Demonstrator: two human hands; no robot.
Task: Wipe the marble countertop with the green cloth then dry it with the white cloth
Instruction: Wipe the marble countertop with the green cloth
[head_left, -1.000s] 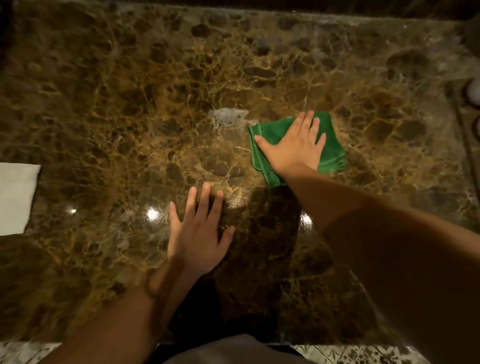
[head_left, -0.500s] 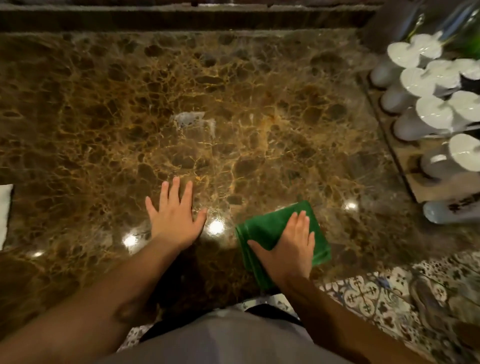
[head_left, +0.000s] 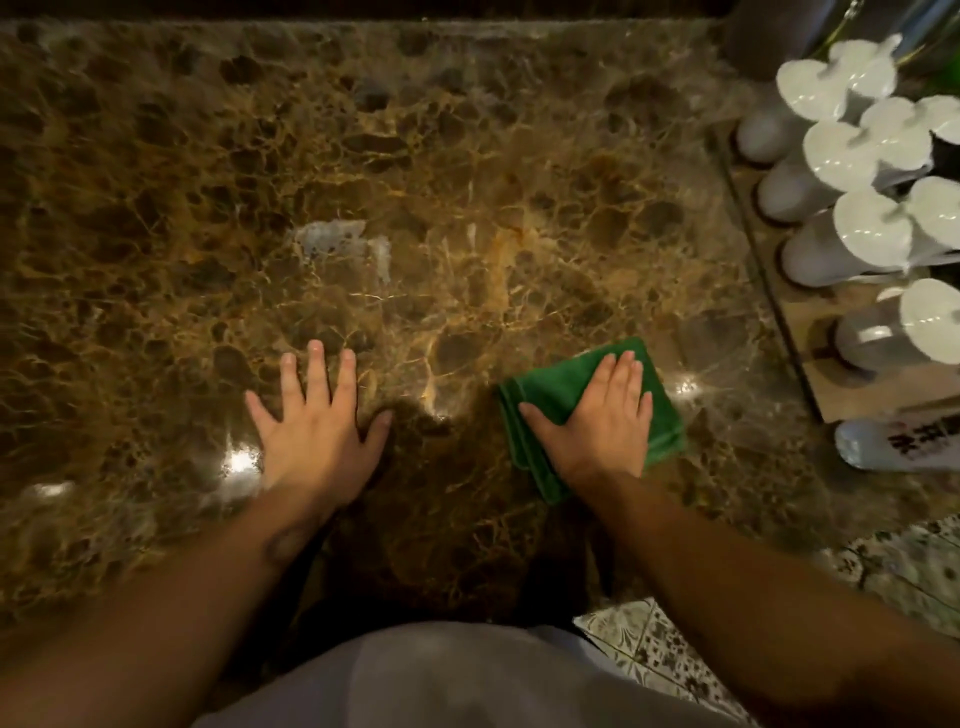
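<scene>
The brown marble countertop (head_left: 467, 182) fills most of the view. A folded green cloth (head_left: 550, 395) lies on it near the front edge, right of centre. My right hand (head_left: 597, 421) presses flat on the cloth with fingers together, covering its middle. My left hand (head_left: 317, 415) rests flat on the bare marble to the left, fingers spread, holding nothing. The white cloth is out of view.
A wooden tray (head_left: 841, 400) at the right holds several white dispenser bottles (head_left: 831, 249). Another white bottle (head_left: 893, 444) lies on its side in front of the tray. A pale smear (head_left: 337, 244) marks the marble's middle. Patterned floor tiles (head_left: 665, 654) show below the counter edge.
My right hand pulled the green cloth from the counter's middle toward the front edge. The view swung right, so the white cloth left the frame and the bottles came in.
</scene>
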